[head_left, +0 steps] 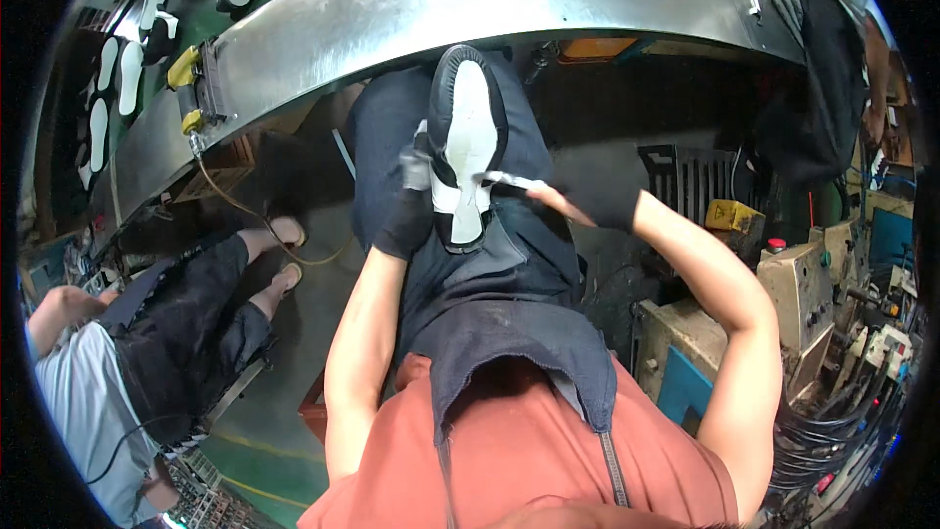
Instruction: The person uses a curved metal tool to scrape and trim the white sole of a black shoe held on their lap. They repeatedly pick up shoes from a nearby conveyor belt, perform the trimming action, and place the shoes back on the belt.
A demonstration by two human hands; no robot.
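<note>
A black shoe upper (468, 122) lies bottom up across my lap, toe pointing away, its pale insole board facing me. My left hand (412, 206), in a dark glove with greyish fingers, is closed around the left side of the shoe near its waist. On the opposite side, my right hand (566, 204) pinches a slim, pale stick-like tool (514, 180). The tool's tip meets the shoe's bottom edge at the waist; its exact kind is too small to tell. A dark cover wraps my right hand and wrist, leaving some fingers bare.
A curved metal bench (411, 5) runs ahead, with a yellow-ended device (186, 88) on its left. More shoes (130, 78) lie beyond it. Another person (166, 333) sits at left. Machine boxes (798, 284) and cables (832, 431) crowd the right, beside a yellow block (732, 215).
</note>
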